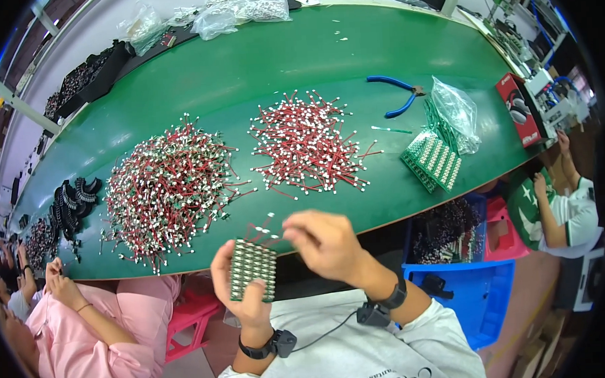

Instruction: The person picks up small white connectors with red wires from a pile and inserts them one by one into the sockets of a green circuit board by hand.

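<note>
Clearly, the left hand has the green circuit board panel: its fingers run along the left edge and its thumb presses on the face near the lower end, closed snugly on it. The panel is held tilted in front of the person's chest, at the near edge of the green table, and rows of small pale components cover its face. Several red wires with white connectors stick out past its upper edge.

The right hand is just beside those wires, thumb and forefinger drawn close together – whether a wire end sits between them is too small to tell. Its other fingers are curled loosely. Both wrists carry black bands (a thin dark cable runs between them, across the pale shirt).

Beyond the hands lie two heaps of similar red wires: a large heap to the left, with plenty of green among the white ends, and a smaller heap near the middle. To the right, blue-handled pliers lie with their handles spread, and nearer the edge a stack of green panels leans beside a clear plastic bag. A red box stands at the far right of the table – below it, off the table, are blue bins. At the left sits a co-worker in pink, hands together at the table's edge.
</note>
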### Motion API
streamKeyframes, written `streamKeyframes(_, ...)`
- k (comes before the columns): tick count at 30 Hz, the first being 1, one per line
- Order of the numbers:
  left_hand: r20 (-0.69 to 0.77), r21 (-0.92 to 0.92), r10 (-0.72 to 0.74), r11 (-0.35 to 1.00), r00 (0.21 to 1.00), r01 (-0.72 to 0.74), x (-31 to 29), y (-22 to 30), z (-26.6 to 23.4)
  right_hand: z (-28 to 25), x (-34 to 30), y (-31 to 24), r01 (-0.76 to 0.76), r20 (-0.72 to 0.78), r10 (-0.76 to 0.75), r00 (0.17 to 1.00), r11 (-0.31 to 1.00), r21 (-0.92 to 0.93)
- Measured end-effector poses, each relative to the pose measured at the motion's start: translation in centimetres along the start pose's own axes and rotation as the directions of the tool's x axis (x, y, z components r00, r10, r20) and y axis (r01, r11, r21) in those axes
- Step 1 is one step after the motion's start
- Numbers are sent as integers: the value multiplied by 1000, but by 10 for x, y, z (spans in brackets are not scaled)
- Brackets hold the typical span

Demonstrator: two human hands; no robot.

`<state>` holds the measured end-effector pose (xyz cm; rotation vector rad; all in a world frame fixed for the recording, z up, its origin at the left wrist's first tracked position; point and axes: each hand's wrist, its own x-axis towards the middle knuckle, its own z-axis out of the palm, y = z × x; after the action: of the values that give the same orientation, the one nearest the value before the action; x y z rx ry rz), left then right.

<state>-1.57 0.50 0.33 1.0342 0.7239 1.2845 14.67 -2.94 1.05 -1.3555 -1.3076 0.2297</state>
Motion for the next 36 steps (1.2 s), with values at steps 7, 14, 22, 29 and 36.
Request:
streamKeyframes(7, -97, -15, 42, 999, 994, -44, 13, 7, -16, 17, 36, 25, -22, 70, 63, 996, 875, -483)
streamKeyframes(14, -120, -12, 31, 999, 992, -33, 11, 8, -21, 17, 32, 31, 143, 164, -48, 985, 761, -633)
streamKeyframes(22, -117, -82, 7, 997, 993, -17, 11, 6, -22, -17, 43, 26, -93, 38, 104, 994, 970, -223)
streamKeyframes(29, -104, -92, -35, 995, 994, 25, 9, 5, -14, -37, 40, 29, -119, -3, 120, 993, 982, -149)
streamKeyframes(36, -56, -83, -66, 995, 996, 61, 7, -2, -3, -41, 28, 8, -261, 64, 262, 963, 965, -24)
